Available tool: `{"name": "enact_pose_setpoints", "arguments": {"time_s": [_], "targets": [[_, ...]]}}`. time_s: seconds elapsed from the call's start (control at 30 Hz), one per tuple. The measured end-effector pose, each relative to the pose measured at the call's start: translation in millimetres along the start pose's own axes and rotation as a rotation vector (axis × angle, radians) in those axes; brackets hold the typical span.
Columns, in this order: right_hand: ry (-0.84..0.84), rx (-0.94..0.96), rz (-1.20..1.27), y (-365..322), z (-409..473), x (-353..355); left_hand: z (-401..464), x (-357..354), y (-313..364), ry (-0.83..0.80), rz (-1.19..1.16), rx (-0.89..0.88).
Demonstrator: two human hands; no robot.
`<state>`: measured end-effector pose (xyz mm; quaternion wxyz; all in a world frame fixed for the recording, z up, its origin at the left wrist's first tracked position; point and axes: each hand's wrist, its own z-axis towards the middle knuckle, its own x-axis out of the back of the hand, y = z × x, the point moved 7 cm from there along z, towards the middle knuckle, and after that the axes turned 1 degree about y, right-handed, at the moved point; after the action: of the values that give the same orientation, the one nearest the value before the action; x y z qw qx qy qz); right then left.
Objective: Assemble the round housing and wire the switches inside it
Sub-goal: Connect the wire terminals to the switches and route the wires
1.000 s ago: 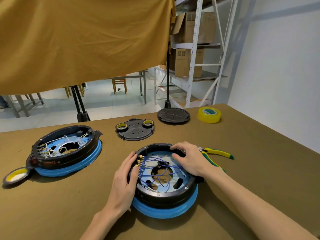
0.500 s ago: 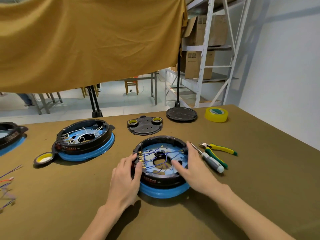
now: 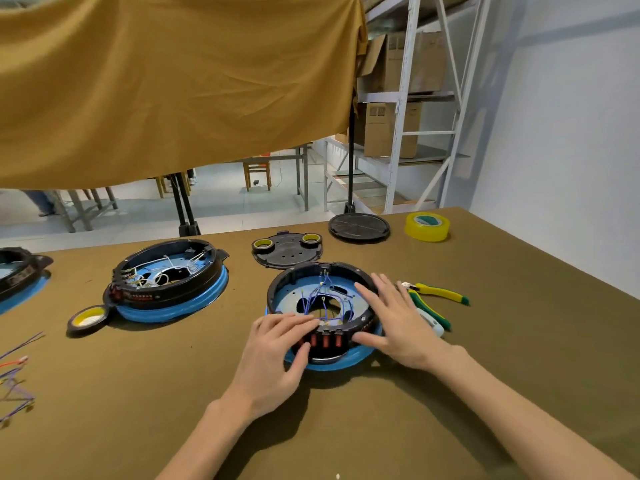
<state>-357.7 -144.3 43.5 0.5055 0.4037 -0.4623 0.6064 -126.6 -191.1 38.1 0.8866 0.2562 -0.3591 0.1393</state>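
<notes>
A round black housing (image 3: 294,277) on a blue base ring sits in front of me on the brown table. Blue wires (image 3: 320,297) cross its open inside, and a row of red switches (image 3: 325,341) faces me on its near wall. My left hand (image 3: 277,355) rests on the near left rim, fingers stretched over the edge and thumb against the outer wall. My right hand (image 3: 394,317) lies flat on the right rim with spread, straight fingers. Neither hand holds a tool.
A second wired housing (image 3: 169,282) stands to the left, with a black tape roll (image 3: 88,318) beside it. A third housing (image 3: 17,275) shows at the left edge. Behind are a black plate (image 3: 287,251), a round lid (image 3: 359,227) and yellow tape (image 3: 427,226). Green-handled pliers (image 3: 436,292) and loose wires (image 3: 14,379) lie nearby.
The housing has been turned under both hands, so the switch row moved from the left side to the near side. My right hand shifted onto the right rim.
</notes>
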Motion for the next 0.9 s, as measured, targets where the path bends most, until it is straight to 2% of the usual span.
{"name": "enact_pose_setpoints", "arguments": {"time_s": [0.07, 0.13, 0.2, 0.37, 0.53, 0.9], "targets": [[0.028, 0.032, 0.017, 6.6, -2.7, 4.0, 3.4, 0.6, 3.3, 0.047, -0.044, -0.018], [0.095, 0.113, 0.09, -6.9, -2.6, 4.7, 11.7, 5.2, -5.5, 0.112, -0.098, 0.044], [0.134, 0.164, 0.136, -22.7, 4.6, 3.5, 17.9, 4.0, -15.8, 0.09, -0.114, 0.108], [0.055, 0.141, 0.251, -30.1, 30.3, 6.1, 20.4, 0.7, -24.0, 0.122, -0.185, 0.143], [0.051, 0.177, 0.42, -29.8, 42.5, 6.1, 28.4, 2.0, -34.8, 0.1, -0.257, 0.177], [0.113, 0.237, 0.353, -34.6, 49.8, 10.3, 36.1, -3.8, -40.7, 0.069, -0.247, 0.144]]}}
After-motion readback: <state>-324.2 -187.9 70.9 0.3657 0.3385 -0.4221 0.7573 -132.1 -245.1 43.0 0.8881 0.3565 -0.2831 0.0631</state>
